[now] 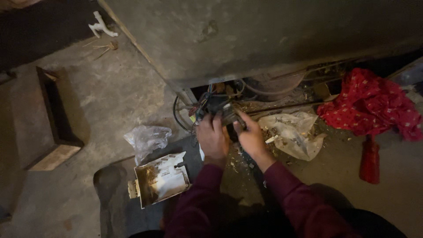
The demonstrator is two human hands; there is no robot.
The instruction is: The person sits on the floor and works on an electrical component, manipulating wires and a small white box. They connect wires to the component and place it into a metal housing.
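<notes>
My left hand (212,137) and my right hand (250,135) are both closed around a dark electrical part (217,107) with a bundle of coloured wires (200,105), at the bottom edge of a large grey appliance body (246,35). The part sits in front of a low opening where a rounded dark component (275,86) shows. Both arms wear dark maroon sleeves. My fingers cover much of the part, so its shape is unclear.
A dirty white cover panel (161,178) lies on the concrete floor near my left arm, with a crumpled clear plastic bag (146,139) beside it. A whitish bag (293,132) with debris, red cloth (372,103) and a red bottle (370,161) lie right. A wooden box (53,119) stands left.
</notes>
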